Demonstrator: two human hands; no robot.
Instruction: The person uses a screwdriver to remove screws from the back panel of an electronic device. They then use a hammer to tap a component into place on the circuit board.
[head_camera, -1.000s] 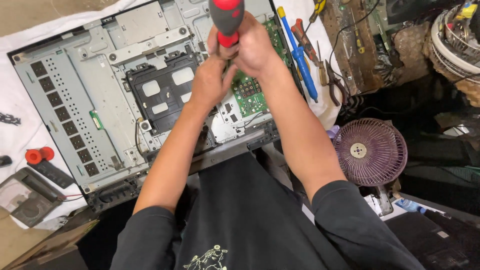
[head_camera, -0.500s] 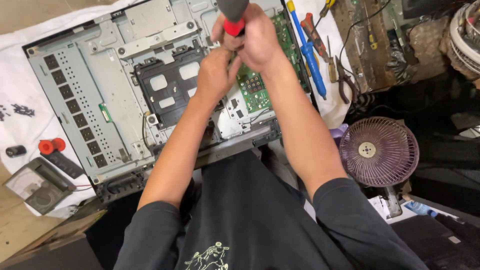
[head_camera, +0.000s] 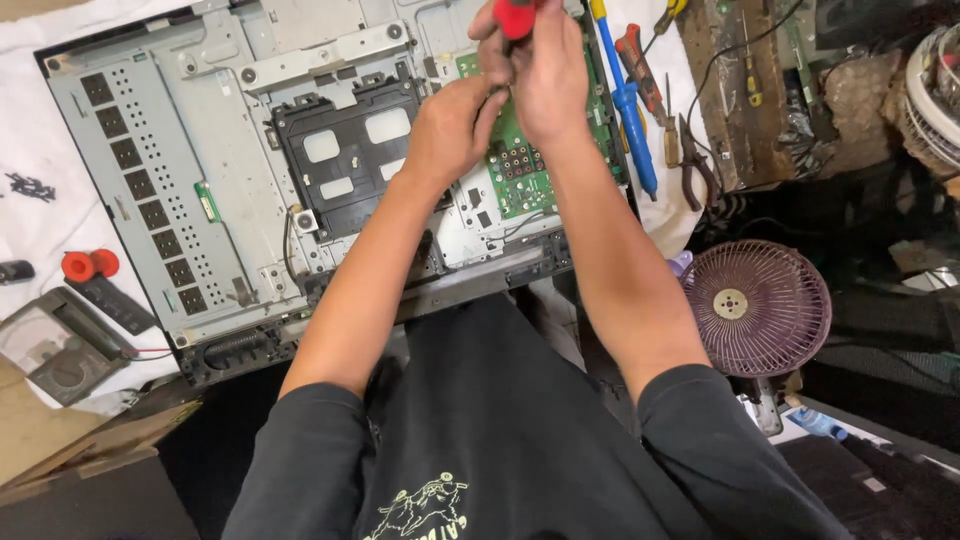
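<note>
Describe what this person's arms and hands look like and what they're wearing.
Both arms are bare from the short sleeves down. The left hand and right hand wear no gloves, and no watch, ring or bracelet shows on either. The dark charcoal short-sleeved T-shirt has a pale yellow-green printed design on the chest.

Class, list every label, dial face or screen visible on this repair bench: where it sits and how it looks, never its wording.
Green sticker: small upright rectangle on the grey metal chassis, left of the black bracket.
Meter: grey box at the bench's left edge, pale curved dial face, round knob below.
Shirt print: pale yellow-green drawing on the black shirt, bottom centre.
</note>
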